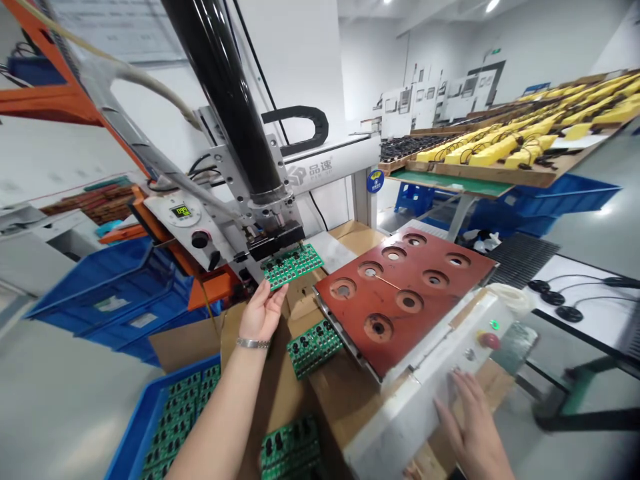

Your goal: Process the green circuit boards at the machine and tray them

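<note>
My left hand (264,310) pinches the near edge of a green circuit board (293,265), which sits directly beneath the head of a machine (276,233). A bracelet or metal watch band circles that wrist. My right hand (470,417) rests with fingers spread on the front of a pale control box (427,400), close to its buttons. On top of the machine bed lies a reddish-brown fixture plate (340,320) with several round recesses. A second circuit board (315,348) lies on cardboard between my left forearm and the plate, and more boards (290,448) sit nearer to me.
At lower left, a blue bin (131,427) holds several circuit boards. Stacked blue crates (110,293) stand behind it. A red knob (489,341) sticks up from the control box. To the right, black cabled parts (569,313) lie on a white table, with yellow parts (480,147) beyond.
</note>
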A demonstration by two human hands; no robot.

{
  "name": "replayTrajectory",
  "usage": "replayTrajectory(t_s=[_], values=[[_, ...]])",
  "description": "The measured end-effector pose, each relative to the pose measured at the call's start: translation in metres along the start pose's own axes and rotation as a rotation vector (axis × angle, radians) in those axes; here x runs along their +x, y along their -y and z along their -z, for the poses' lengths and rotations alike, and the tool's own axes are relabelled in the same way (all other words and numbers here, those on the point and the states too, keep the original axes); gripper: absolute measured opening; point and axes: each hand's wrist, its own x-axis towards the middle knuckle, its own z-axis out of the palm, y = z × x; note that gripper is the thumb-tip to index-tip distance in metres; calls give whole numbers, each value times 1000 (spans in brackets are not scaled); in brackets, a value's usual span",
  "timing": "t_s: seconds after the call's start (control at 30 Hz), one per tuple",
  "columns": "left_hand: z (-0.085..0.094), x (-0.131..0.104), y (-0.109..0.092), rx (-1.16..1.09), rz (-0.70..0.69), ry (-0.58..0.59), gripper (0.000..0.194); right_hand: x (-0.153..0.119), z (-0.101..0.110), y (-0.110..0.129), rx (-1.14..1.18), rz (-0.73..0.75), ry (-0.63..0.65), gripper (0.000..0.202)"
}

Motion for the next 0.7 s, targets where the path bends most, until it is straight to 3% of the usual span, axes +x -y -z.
replayTrajectory(t_s=[0.3,0.7], values=[[-2,-3,-2,-9,-6,3,11,1,3,-1,-20,16,24,55],[8,-7,-3,8,3,17,11,0,2,-1,-23,21,31,55]])
